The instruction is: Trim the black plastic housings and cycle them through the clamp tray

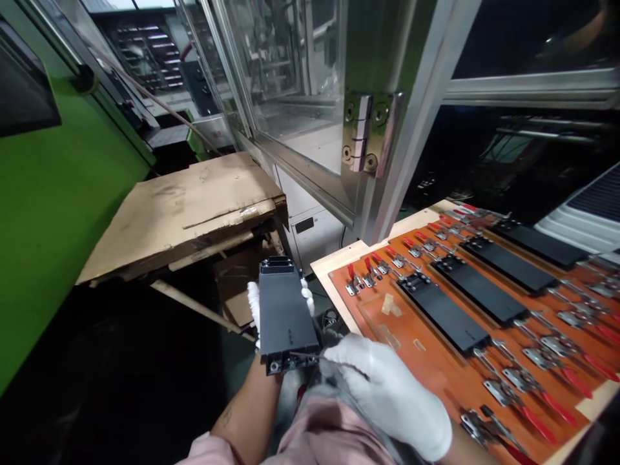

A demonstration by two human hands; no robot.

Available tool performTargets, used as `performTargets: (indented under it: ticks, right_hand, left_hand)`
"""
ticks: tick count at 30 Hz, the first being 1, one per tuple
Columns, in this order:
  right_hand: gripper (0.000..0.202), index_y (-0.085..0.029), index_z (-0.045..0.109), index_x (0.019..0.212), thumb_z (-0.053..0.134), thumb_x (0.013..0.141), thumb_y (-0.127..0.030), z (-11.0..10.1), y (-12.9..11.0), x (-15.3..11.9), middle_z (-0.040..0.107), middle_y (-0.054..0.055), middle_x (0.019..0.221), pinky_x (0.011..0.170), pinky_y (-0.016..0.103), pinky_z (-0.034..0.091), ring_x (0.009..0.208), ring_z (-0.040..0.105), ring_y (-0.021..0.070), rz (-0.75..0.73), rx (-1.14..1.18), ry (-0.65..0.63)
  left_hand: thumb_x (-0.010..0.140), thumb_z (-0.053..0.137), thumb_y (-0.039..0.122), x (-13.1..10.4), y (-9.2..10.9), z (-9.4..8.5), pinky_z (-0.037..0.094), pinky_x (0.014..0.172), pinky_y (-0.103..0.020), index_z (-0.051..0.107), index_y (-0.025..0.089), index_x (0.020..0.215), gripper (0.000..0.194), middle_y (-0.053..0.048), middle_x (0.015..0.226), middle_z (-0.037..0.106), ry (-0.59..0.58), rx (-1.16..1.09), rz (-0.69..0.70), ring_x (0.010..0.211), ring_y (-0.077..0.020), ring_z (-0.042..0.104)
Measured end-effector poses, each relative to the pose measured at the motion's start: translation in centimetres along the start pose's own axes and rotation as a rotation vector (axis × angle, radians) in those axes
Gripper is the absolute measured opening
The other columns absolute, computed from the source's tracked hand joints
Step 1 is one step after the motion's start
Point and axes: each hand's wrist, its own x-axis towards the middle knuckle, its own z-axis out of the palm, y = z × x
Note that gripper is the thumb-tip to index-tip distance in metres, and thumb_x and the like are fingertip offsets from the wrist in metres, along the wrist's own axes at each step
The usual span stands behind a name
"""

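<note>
A dark grey rectangular part [285,310] is held up in front of my body. My left hand [254,305], in a white glove, is wrapped round it from beneath, with fingertips showing along both long edges. At the part's near end, my gloved right hand [382,387] pinches a thin dark tool [346,365]. The tool's tip lies at the near edge, beside small fittings and a round hole. To the right, several similar dark parts [448,313] lie on an orange board [421,361] among metal clamps with red handles [537,420].
A cardboard-covered table [194,194] stands at the left beside a green machine [58,181]. A metal-framed clear door [295,97] with a hinge hangs above the orange board's far left corner. A white cabinet [317,242] stands behind.
</note>
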Motion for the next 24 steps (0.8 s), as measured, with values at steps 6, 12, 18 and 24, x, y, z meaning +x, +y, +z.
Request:
performTargets:
  ticks: [6,12,18,24]
  right_hand:
    - [0.034,-0.022,0.071,0.078,0.041,0.089,-0.01,0.0,-0.4,0.5,0.058,0.001,0.077,0.053,0.023,0.037,0.061,0.05,0.012,-0.132,-0.273,-0.093]
    - [0.035,-0.022,0.074,0.091,0.041,0.086,-0.01,-0.1,0.3,0.8,0.062,0.003,0.086,0.063,0.022,0.043,0.07,0.057,0.0126,-0.177,-0.167,0.057]
    - [0.034,-0.021,0.073,0.084,0.041,0.085,-0.008,-0.2,0.3,1.2,0.061,0.003,0.084,0.066,0.021,0.046,0.072,0.058,0.0125,-0.166,-0.065,0.008]
    - [0.032,-0.021,0.069,0.071,0.043,0.078,-0.005,-0.3,0.2,1.3,0.054,0.001,0.078,0.063,0.021,0.043,0.067,0.052,0.012,-0.169,-0.162,-0.045]
  left_hand:
    - [0.073,0.058,0.07,0.9,-0.2,-1.4,0.056,0.07,-0.032,0.059,0.01,0.118,0.076,-0.013,0.093,0.07,-0.019,-0.127,-0.118,0.078,-0.022,0.068]
    - [0.07,0.062,0.069,1.1,-0.2,-1.8,0.054,0.072,-0.033,0.055,0.008,0.124,0.082,-0.013,0.09,0.07,-0.036,-0.082,-0.172,0.077,-0.0234,0.068]
    - [0.068,0.066,0.066,1.3,-0.1,-2.0,0.053,0.075,-0.032,0.052,0.011,0.122,0.079,-0.013,0.095,0.068,-0.091,-0.107,-0.233,0.082,-0.0227,0.067]
    - [0.073,0.06,0.066,1.1,-0.3,-1.4,0.054,0.074,-0.033,0.056,0.01,0.117,0.071,-0.013,0.092,0.067,-0.012,-0.118,-0.182,0.08,-0.0225,0.066]
